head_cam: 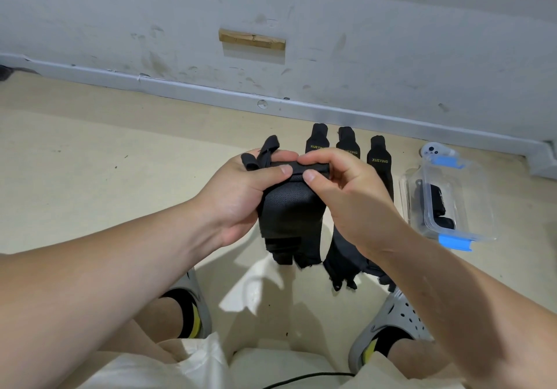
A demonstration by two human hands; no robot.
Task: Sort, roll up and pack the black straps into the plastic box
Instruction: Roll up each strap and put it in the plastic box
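I hold a wide black padded strap [287, 217] in front of me above the floor. My left hand [238, 189] grips its upper left part, thumb pressed on the folded top edge. My right hand [343, 189] pinches that same top edge from the right with thumb and fingers. The strap's lower end hangs free. Three more black straps [379, 159] with yellow lettering lie side by side on the floor behind my hands. A clear plastic box [458, 198] with blue clips stands at the right and holds rolled black straps.
The box's clear lid [407, 195] lies against the box's left side. A white device [432, 150] sits behind the box. The grey wall and skirting run across the back. My feet in grey clogs [394, 322] and a white paper [253, 289] are below on the beige floor.
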